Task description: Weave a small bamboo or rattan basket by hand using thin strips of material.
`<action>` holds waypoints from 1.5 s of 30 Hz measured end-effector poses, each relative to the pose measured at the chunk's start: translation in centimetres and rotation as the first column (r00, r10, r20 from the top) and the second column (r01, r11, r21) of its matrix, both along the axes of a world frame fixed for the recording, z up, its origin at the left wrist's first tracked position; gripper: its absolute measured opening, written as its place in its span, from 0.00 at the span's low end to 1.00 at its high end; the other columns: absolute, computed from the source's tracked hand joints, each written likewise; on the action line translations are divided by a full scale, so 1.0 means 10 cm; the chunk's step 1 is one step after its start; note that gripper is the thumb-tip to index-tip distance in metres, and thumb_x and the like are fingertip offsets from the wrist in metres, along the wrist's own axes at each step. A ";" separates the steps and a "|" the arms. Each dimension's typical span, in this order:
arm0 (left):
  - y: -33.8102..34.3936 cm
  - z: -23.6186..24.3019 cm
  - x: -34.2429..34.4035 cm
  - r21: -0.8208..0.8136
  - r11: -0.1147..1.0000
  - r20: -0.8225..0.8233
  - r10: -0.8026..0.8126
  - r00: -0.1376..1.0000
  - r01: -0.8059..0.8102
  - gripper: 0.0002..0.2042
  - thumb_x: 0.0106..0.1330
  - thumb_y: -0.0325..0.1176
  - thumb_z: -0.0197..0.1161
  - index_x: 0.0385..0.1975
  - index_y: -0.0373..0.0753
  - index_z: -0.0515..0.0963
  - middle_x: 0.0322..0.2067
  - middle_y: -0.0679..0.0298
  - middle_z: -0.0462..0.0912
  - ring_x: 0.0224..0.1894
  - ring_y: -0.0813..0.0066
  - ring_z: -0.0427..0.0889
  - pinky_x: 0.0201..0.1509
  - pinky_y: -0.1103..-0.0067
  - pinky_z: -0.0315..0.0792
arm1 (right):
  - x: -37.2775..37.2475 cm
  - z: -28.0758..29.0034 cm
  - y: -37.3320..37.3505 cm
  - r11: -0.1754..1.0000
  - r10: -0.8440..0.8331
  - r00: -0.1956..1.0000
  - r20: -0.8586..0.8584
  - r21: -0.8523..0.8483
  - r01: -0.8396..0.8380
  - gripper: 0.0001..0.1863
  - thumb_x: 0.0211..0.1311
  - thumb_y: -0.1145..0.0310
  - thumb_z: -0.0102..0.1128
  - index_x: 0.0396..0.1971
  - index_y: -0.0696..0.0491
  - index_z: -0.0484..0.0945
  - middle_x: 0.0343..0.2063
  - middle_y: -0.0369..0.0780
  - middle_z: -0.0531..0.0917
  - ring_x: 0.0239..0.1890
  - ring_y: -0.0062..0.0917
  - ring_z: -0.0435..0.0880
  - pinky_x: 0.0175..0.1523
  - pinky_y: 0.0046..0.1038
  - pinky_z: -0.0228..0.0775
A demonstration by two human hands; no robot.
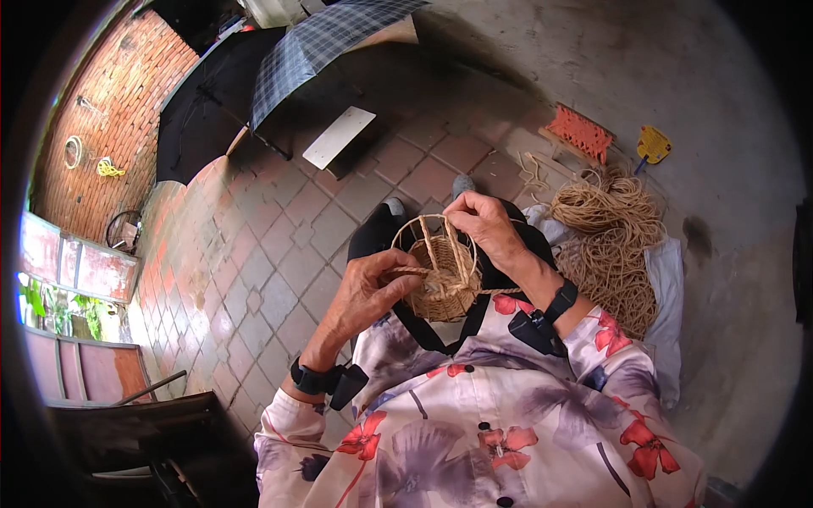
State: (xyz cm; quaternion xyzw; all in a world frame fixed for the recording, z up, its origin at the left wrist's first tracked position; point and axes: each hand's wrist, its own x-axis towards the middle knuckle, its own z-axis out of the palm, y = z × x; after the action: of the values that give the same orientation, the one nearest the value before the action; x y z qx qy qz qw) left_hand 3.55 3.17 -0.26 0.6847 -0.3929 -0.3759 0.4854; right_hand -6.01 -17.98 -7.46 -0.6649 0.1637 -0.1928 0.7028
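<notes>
A small woven basket (446, 303) of tan fibre rests in my lap, its open wire-like hoop and uprights showing above the woven part. My left hand (369, 286) is closed at the basket's left side, with a twisted cord (408, 271) pinched between thumb and fingers. At the top right of the hoop, my right hand (489, 227) pinches the basket's rim; its fingertips partly cover the spot. A cord wraps the upright below those fingers. Another strand runs from the basket's lower right toward my right forearm.
A large heap of tan cord (614, 254) lies on white sacking (666, 322) to my right. Beyond it are an orange plastic crate-like piece (579, 133) and a yellow fly swatter (652, 145). Open umbrellas (309, 59) and a white board (340, 137) stand ahead on the tiled floor.
</notes>
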 end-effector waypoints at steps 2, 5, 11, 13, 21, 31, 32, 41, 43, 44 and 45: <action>-0.03 0.01 -0.01 0.012 1.000 0.133 -0.025 0.991 0.024 0.09 0.65 0.31 0.64 0.38 0.31 0.79 0.28 0.66 0.82 0.31 0.84 0.77 0.36 0.82 0.73 | 0.00 0.00 -0.01 1.000 0.001 1.000 -0.012 -0.008 -0.001 0.05 0.59 0.72 0.59 0.31 0.58 0.81 0.26 0.30 0.79 0.31 0.11 0.74 0.39 0.17 0.66; -0.04 0.04 0.03 0.055 0.997 0.168 -0.060 0.984 0.052 0.10 0.65 0.34 0.64 0.36 0.31 0.79 0.27 0.66 0.82 0.31 0.84 0.76 0.35 0.82 0.72 | 0.00 -0.01 -0.01 0.999 -0.005 0.999 -0.034 0.051 0.006 0.05 0.58 0.72 0.59 0.30 0.57 0.80 0.25 0.31 0.79 0.29 0.12 0.75 0.37 0.17 0.67; 0.01 -0.03 0.06 0.009 1.000 0.061 -0.026 0.998 0.026 0.13 0.66 0.39 0.65 0.33 0.32 0.80 0.27 0.66 0.82 0.32 0.84 0.76 0.36 0.82 0.72 | 0.04 -0.08 -0.02 0.999 -0.021 0.999 -0.025 -0.024 0.021 0.03 0.57 0.74 0.58 0.25 0.56 0.76 0.23 0.31 0.78 0.27 0.12 0.74 0.34 0.16 0.67; 0.01 -0.02 0.08 0.043 0.999 0.032 -0.001 0.999 -0.001 0.13 0.66 0.39 0.65 0.33 0.32 0.81 0.27 0.67 0.81 0.32 0.84 0.76 0.37 0.82 0.72 | 0.07 -0.06 0.02 0.998 -0.032 0.999 -0.004 -0.050 0.031 0.03 0.57 0.74 0.58 0.24 0.56 0.75 0.22 0.30 0.77 0.27 0.11 0.74 0.34 0.16 0.66; -0.01 0.02 0.09 -0.167 0.986 0.280 0.029 0.960 0.019 0.10 0.62 0.35 0.68 0.29 0.32 0.82 0.25 0.65 0.77 0.29 0.77 0.76 0.33 0.79 0.70 | 0.11 -0.09 0.15 0.987 -0.156 0.985 0.079 -0.023 0.158 0.06 0.58 0.73 0.59 0.24 0.59 0.74 0.19 0.30 0.75 0.25 0.09 0.70 0.31 0.18 0.65; 0.21 -0.02 0.06 -0.111 0.992 0.578 0.014 0.816 0.061 0.07 0.59 0.32 0.69 0.30 0.35 0.83 0.24 0.62 0.74 0.29 0.67 0.76 0.33 0.74 0.70 | -0.41 0.44 0.29 0.635 0.014 0.971 0.238 -0.752 0.175 0.07 0.52 0.79 0.61 0.30 0.54 0.76 0.26 0.43 0.77 0.33 0.39 0.79 0.38 0.36 0.72; 0.23 -0.05 0.08 -0.159 0.983 0.618 0.026 0.786 0.093 0.06 0.57 0.31 0.69 0.31 0.36 0.83 0.25 0.63 0.75 0.29 0.67 0.76 0.33 0.73 0.71 | -0.49 0.44 0.37 0.609 0.105 0.975 0.196 -0.788 0.093 0.09 0.48 0.81 0.61 0.31 0.55 0.76 0.28 0.43 0.77 0.34 0.39 0.79 0.39 0.36 0.73; 0.32 -0.01 0.15 -0.203 0.938 0.916 0.080 0.393 0.282 0.12 0.50 0.22 0.68 0.36 0.39 0.82 0.32 0.63 0.78 0.33 0.66 0.76 0.34 0.73 0.73 | -0.65 0.38 0.58 0.395 0.225 0.958 0.179 -0.916 0.078 0.20 0.41 0.79 0.64 0.41 0.57 0.79 0.33 0.40 0.75 0.33 0.32 0.78 0.37 0.31 0.74; 0.33 -0.06 0.18 -0.222 0.934 0.916 0.103 0.387 0.279 0.13 0.49 0.22 0.67 0.36 0.39 0.81 0.33 0.62 0.78 0.33 0.66 0.76 0.35 0.73 0.74 | -0.63 0.40 0.60 0.353 0.240 0.960 0.147 -0.934 0.055 0.19 0.42 0.78 0.64 0.40 0.57 0.79 0.33 0.40 0.75 0.33 0.32 0.78 0.37 0.31 0.74; 0.32 -0.08 0.20 -0.237 0.927 0.918 0.117 0.379 0.289 0.13 0.49 0.21 0.67 0.36 0.38 0.81 0.33 0.62 0.78 0.33 0.65 0.76 0.35 0.73 0.74 | -0.63 0.42 0.62 0.312 0.240 0.964 0.119 -0.949 0.039 0.19 0.43 0.77 0.64 0.40 0.58 0.79 0.33 0.39 0.74 0.33 0.32 0.78 0.36 0.31 0.74; 0.28 -0.11 0.22 -0.256 0.921 0.917 0.136 0.374 0.295 0.13 0.49 0.20 0.65 0.37 0.37 0.80 0.34 0.61 0.78 0.34 0.64 0.77 0.37 0.73 0.75 | -0.61 0.41 0.64 0.304 0.254 0.961 0.113 -0.952 0.032 0.19 0.43 0.77 0.64 0.40 0.58 0.79 0.33 0.39 0.74 0.33 0.32 0.78 0.36 0.31 0.74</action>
State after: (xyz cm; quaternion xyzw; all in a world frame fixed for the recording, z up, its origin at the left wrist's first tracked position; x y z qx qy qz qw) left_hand 5.76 5.93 -1.40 0.6483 -0.6935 0.1304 0.2860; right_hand -12.14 -11.58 -3.35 -0.9303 -0.1142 -0.2819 0.2051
